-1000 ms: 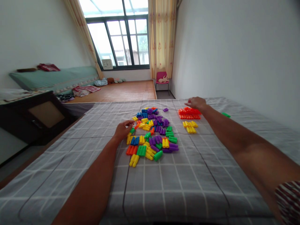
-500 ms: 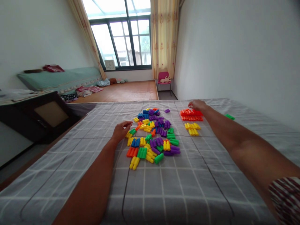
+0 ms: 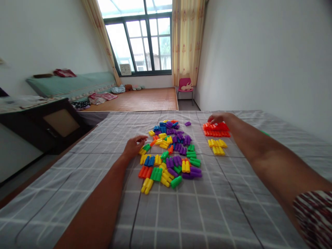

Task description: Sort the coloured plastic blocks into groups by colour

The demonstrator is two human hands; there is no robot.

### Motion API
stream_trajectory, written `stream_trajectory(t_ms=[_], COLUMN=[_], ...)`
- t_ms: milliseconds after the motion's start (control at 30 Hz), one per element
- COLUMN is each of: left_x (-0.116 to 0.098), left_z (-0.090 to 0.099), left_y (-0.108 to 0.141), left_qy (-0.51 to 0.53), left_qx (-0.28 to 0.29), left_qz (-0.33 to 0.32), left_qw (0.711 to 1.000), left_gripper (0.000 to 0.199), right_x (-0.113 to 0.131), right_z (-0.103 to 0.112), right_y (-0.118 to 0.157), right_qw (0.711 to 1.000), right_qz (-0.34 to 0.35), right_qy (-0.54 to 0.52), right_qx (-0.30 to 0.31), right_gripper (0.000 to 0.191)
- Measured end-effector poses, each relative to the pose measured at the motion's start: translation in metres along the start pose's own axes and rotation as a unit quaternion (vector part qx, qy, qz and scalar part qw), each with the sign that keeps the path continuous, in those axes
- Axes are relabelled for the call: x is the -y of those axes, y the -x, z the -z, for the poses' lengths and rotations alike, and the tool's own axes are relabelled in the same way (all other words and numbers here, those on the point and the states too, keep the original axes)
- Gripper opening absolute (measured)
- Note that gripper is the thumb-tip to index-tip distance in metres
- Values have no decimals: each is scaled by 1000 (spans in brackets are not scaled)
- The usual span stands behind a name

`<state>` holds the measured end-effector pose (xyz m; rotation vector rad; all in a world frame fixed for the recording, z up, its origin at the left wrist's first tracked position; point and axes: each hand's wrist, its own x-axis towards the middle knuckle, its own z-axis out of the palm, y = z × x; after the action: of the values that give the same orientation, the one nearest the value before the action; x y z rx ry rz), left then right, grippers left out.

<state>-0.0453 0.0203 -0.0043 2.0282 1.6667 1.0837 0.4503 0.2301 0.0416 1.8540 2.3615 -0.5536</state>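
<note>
From where I watch, the grey checked cloth (image 3: 192, 214) fills the lower frame, its near edge and right side cut off by the border. The pale wall (image 3: 264, 55) takes the upper right, and the window (image 3: 140, 41) at upper centre loses its top to the frame. At left I see a dark cabinet (image 3: 44, 121), cut by the left edge.

Mid-frame lies the loose pile of coloured pieces (image 3: 168, 152), yellow, green, purple, blue and orange; they overlap, so I can't count them. Right of centre are the orange pieces (image 3: 216, 130) in rows, partly covered at the top by the right hand (image 3: 219, 118). Its fingers curl down over them; I can't tell whether they grip one.

The left hand (image 3: 135, 144) sits at the pile's left edge, fingers half curled and thumb side toward the pieces, its grip unclear to me. The yellow pieces (image 3: 218, 146) lie just below the orange rows. Smallest, a green piece (image 3: 265, 133) shows only as a sliver behind the right forearm.
</note>
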Motion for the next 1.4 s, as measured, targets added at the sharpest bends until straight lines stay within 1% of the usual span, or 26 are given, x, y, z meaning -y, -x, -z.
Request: stream_trajectory(t_ms=[200,333,433,533,633,733,867,967,1067,1167,1267,1333,1400], left_x=[-5,-7,-8,-8,-9,-10,-11,-11,-12,-11,-11,-11,-10], left_z=[1,2,2,2,1,1,1,1,1,2,1,1,1], left_y=[1,2,2,2,2,1,2,3,4,3,3,3,3], left_qy=[2,-1,-7,-12,-13,-14,-20,-21,-25,-29,-26,-25,-25], left_qx=[1,-2,-3,-3,-2,0,3,3,2,7,14,16,15], left_qz=[4,5,4,2,1,-2,-5,-7,-8,-7,-5,-2,0], left_qw=[1000,1000,1000,1000,1000,1000,1000,1000,1000,1000,1000,1000,1000], left_gripper=[36,37,36,35,35,35,36,37,37,38,40,41,41], right_x=[6,3,-1,-1,2,5,5,5,7,6,3,-1,-6], right_z=[1,13,28,34,26,7,-14,-19,-21,-21,-19,-12,-2], right_y=[10,12,22,42,63,77,84,87,88,87,84,83,83], right_qw=[999,997,990,987,986,983,980,977,977,982,988,990,990], right_qz=[4,-7,24,75,97,91,74,52,46,47,67,84,98], right_qy=[21,48,81,84,90,108,135,152,160,140,92,49,-16], right_qx=[-31,-67,-109,-112,-104,-116,-129,-138,-136,-116,-104,-104,-98], right_gripper=[42,36,35,37,39,41,49,58,60,55,48,46,49])
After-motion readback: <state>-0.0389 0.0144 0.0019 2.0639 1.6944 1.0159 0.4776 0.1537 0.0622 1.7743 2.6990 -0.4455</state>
